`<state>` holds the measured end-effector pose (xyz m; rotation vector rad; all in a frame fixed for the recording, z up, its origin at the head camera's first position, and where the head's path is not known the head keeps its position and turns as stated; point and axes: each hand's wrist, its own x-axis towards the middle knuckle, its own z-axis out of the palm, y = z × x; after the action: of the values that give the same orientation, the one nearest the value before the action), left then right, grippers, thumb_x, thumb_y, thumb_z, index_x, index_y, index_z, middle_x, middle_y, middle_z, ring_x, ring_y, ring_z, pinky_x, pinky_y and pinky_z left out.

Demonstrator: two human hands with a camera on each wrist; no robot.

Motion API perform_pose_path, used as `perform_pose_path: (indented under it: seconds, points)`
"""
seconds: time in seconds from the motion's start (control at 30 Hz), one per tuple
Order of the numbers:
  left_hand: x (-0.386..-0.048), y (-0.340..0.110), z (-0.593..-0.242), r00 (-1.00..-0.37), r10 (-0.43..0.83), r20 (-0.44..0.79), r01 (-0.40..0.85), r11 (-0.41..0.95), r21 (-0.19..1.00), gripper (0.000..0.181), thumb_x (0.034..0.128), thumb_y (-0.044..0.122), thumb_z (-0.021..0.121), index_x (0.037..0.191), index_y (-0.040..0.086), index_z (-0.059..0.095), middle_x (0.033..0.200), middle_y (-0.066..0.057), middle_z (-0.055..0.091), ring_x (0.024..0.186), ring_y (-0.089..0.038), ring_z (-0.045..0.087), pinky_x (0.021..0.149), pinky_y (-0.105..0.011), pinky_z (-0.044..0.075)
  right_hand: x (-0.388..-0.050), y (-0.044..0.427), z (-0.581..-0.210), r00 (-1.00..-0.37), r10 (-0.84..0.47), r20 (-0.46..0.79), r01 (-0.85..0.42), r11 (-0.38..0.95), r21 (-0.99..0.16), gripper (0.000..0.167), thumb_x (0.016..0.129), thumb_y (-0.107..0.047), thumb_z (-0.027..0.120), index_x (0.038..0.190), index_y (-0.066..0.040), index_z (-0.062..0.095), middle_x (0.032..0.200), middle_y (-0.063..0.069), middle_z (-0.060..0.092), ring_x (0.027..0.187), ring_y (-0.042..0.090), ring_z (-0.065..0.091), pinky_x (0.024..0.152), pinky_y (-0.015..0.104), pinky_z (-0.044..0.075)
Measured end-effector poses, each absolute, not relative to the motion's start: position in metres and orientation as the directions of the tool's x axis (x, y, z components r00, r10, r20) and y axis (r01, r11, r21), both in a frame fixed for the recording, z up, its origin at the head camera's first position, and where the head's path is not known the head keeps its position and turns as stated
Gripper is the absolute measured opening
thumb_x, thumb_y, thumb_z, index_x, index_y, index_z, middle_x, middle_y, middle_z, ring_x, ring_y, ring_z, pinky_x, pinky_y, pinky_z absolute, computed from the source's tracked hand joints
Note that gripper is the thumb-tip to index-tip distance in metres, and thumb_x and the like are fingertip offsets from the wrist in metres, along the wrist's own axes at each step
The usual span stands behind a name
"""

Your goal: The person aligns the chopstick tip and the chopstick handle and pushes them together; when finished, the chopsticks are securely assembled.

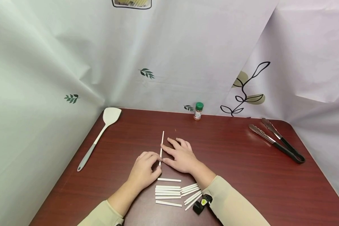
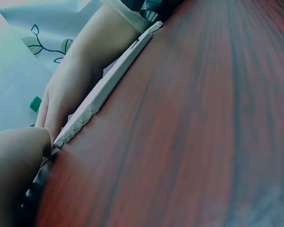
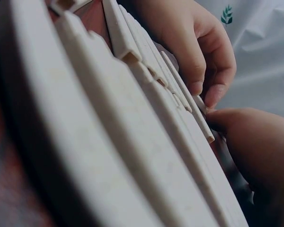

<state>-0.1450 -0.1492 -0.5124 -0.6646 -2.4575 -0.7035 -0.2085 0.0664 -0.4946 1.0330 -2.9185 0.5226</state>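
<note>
Two thin white sticks lie end to end in a near-upright line [image 1: 162,138] on the dark red table, or one long stick; I cannot tell which. My left hand [image 1: 144,168] pinches the near end between thumb and curled index finger, also visible in the right wrist view as the left hand [image 3: 184,42]. My right hand [image 1: 182,157] lies flat with spread fingers, its index fingertip touching the line and its thumb beside the near end. Closer to me are a single crosswise stick [image 1: 169,180] and a stack of parallel white sticks [image 1: 168,194].
More white sticks [image 1: 192,196] fan out under my right wrist. A white spatula [image 1: 110,116] with a grey handle lies at the left. A green-capped spice jar [image 1: 198,111] stands at the back edge, and black-handled tongs [image 1: 288,150] lie at the right.
</note>
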Motion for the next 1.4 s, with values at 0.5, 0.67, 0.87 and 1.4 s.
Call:
perform_pose_path:
  seconds: [0.5, 0.67, 0.87, 1.4]
  points:
    - [-0.146, -0.147, -0.511, -0.713, 0.359, 0.602, 0.646, 0.671, 0.364, 0.017, 0.0838, 0.017, 0.083, 0.099, 0.016, 0.076, 0.108, 0.002, 0.072, 0.101, -0.021, 0.065, 0.092, -0.044, 0.052, -0.194, 0.088, -0.496, -0.807, -0.568, 0.163, -0.559, 0.643, -0.523, 0.046, 0.104, -0.045, 0.065, 0.142, -0.021, 0.071, 0.162, 0.006, 0.050, 0.155, 0.033, 0.035, 0.124, 0.058, 0.023]
    - [-0.147, -0.146, -0.511, -0.685, 0.386, 0.618, 0.686, 0.628, 0.368, 0.014, 0.0861, 0.016, 0.081, 0.099, 0.017, 0.076, 0.109, 0.002, 0.073, 0.102, -0.020, 0.065, 0.093, -0.042, 0.051, -0.179, 0.101, -0.497, -0.784, -0.573, 0.240, -0.598, 0.594, -0.538, 0.034, 0.102, -0.037, 0.070, 0.129, -0.018, 0.077, 0.153, 0.008, 0.058, 0.150, 0.035, 0.043, 0.120, 0.062, 0.029]
    - [-0.145, -0.146, -0.511, -0.641, 0.418, 0.644, 0.735, 0.578, 0.356, 0.012, 0.0868, 0.014, 0.078, 0.098, 0.017, 0.076, 0.109, -0.001, 0.073, 0.105, -0.021, 0.066, 0.095, -0.043, 0.052, -0.168, 0.112, -0.497, -0.780, -0.562, 0.275, -0.604, 0.564, -0.563, 0.027, 0.101, -0.032, 0.073, 0.123, -0.018, 0.079, 0.144, 0.005, 0.065, 0.146, 0.032, 0.048, 0.119, 0.059, 0.033]
    - [-0.136, -0.134, -0.511, -0.544, 0.536, 0.645, 0.832, 0.442, 0.334, 0.005, 0.0947, 0.019, 0.074, 0.099, 0.018, 0.075, 0.109, 0.001, 0.072, 0.101, -0.015, 0.065, 0.091, -0.034, 0.052, -0.131, 0.126, -0.482, -0.785, -0.515, 0.345, -0.614, 0.571, -0.545, 0.029, 0.093, -0.027, 0.081, 0.120, -0.015, 0.078, 0.130, 0.004, 0.070, 0.126, 0.023, 0.059, 0.105, 0.056, 0.044]
